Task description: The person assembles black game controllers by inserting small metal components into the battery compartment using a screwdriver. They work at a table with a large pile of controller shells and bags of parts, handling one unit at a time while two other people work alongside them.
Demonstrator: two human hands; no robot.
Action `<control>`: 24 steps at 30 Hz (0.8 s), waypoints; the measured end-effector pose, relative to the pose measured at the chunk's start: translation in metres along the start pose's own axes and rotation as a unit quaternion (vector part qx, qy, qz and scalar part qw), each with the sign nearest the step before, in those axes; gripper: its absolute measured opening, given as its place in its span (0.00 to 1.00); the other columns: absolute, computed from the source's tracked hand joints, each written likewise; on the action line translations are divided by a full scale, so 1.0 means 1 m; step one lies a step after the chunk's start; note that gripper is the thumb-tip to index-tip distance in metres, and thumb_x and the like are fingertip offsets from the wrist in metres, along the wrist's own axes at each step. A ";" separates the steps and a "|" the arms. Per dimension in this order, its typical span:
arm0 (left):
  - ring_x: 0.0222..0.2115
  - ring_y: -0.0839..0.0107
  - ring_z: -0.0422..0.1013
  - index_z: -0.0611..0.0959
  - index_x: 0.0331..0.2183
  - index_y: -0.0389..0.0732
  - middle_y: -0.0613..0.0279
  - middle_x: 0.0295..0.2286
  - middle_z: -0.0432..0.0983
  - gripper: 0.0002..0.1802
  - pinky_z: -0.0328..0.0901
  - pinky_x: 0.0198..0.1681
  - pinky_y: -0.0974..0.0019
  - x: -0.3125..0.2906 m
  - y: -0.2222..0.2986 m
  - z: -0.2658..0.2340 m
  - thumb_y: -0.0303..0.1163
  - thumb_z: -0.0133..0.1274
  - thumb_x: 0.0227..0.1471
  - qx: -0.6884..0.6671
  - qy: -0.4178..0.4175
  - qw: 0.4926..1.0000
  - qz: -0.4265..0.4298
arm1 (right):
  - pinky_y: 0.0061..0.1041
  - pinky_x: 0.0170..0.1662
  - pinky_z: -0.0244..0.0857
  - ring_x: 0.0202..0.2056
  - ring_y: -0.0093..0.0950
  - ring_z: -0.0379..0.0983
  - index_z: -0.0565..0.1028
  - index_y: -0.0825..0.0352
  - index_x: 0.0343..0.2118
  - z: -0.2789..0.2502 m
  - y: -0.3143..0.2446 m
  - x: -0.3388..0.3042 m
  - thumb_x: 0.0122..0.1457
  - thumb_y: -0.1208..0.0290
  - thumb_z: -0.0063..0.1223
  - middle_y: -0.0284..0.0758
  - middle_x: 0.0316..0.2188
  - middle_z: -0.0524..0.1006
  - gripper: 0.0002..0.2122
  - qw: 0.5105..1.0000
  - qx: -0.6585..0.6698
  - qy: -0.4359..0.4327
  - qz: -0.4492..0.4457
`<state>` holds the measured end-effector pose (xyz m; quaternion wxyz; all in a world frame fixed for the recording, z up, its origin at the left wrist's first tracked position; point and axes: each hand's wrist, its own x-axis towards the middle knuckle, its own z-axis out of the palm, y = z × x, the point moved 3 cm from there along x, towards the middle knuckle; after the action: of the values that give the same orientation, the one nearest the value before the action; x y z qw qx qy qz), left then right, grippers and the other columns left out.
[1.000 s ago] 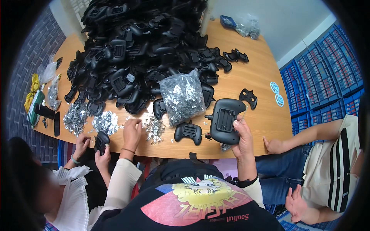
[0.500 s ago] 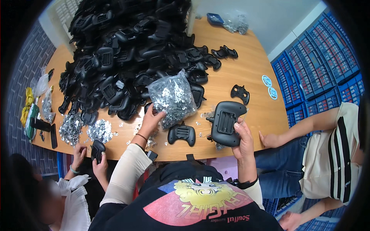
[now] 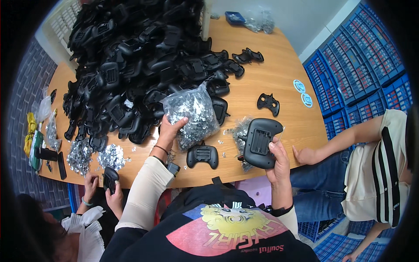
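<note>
My left hand (image 3: 171,131) grips the near left side of a clear plastic bag (image 3: 192,114), its thumb lying over the top. The bag is full of small silvery metal pieces. In my right hand (image 3: 278,161) is a black game controller (image 3: 262,143), held up with its open battery compartment facing me. A thin metal tool (image 3: 281,134) sticks up from the same fingers; its kind does not show. Another black controller (image 3: 202,156) lies on the table between my hands, its compartment also upward. Partly behind the held controller lies a second bag (image 3: 241,132) of small metal parts.
A big heap of black controllers (image 3: 131,74) covers the far left. Loose metal pieces (image 3: 111,156) lie in piles near a co-worker's hands (image 3: 114,196), which hold a controller. Another person's hand (image 3: 305,155) rests at the right table edge. Blue crates (image 3: 353,65) stand beyond.
My left hand has moved slightly up the bag, its thumb now farther over it. My right hand still holds the controller and tool. The right-hand person's lower hand has shifted.
</note>
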<state>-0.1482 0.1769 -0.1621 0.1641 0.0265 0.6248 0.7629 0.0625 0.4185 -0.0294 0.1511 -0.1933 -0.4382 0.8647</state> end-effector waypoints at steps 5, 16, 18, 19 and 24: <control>0.40 0.68 0.66 0.64 0.46 0.31 0.54 0.40 0.69 0.39 0.61 0.45 0.68 0.001 0.012 0.020 0.36 0.65 0.34 0.090 0.014 0.994 0.060 | 0.25 0.43 0.68 0.38 0.25 0.71 0.64 0.71 0.44 -0.008 -0.002 0.004 0.53 0.74 0.47 0.38 0.38 0.72 0.15 1.000 0.005 0.006 -0.001; 0.38 0.60 0.67 0.71 0.43 0.36 0.52 0.38 0.69 0.27 0.62 0.44 0.63 0.037 0.044 0.006 0.36 0.58 0.39 0.336 0.111 0.909 0.220 | 0.25 0.42 0.68 0.38 0.24 0.71 0.64 0.70 0.43 -0.011 -0.010 0.009 0.53 0.74 0.47 0.37 0.38 0.72 0.14 1.000 0.011 0.009 -0.010; 0.36 0.55 0.65 0.74 0.39 0.40 0.54 0.35 0.68 0.19 0.60 0.44 0.61 0.039 0.058 0.006 0.29 0.54 0.40 0.464 0.104 0.811 0.341 | 0.25 0.42 0.68 0.38 0.24 0.71 0.64 0.70 0.43 -0.015 -0.009 0.009 0.53 0.74 0.47 0.37 0.38 0.72 0.14 1.000 0.012 0.015 -0.013; 0.37 0.55 0.65 0.74 0.39 0.40 0.54 0.35 0.68 0.19 0.60 0.45 0.61 0.041 0.060 0.008 0.29 0.54 0.39 0.476 0.096 0.806 0.338 | 0.25 0.42 0.68 0.38 0.24 0.71 0.64 0.70 0.43 -0.016 -0.009 0.009 0.53 0.74 0.47 0.37 0.38 0.72 0.14 1.000 0.011 0.016 -0.014; 0.39 0.55 0.64 0.74 0.38 0.39 0.52 0.35 0.68 0.19 0.60 0.44 0.60 0.057 0.069 0.015 0.29 0.54 0.40 0.488 0.098 0.809 0.313 | 0.25 0.42 0.68 0.38 0.24 0.71 0.64 0.70 0.42 -0.013 -0.012 0.009 0.52 0.74 0.48 0.37 0.38 0.72 0.14 1.000 0.015 0.013 -0.017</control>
<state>-0.2133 0.1963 -0.1018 -0.1803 0.2222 0.8857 0.3657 0.0618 0.4389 -0.0287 0.1742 -0.1944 -0.4269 0.8658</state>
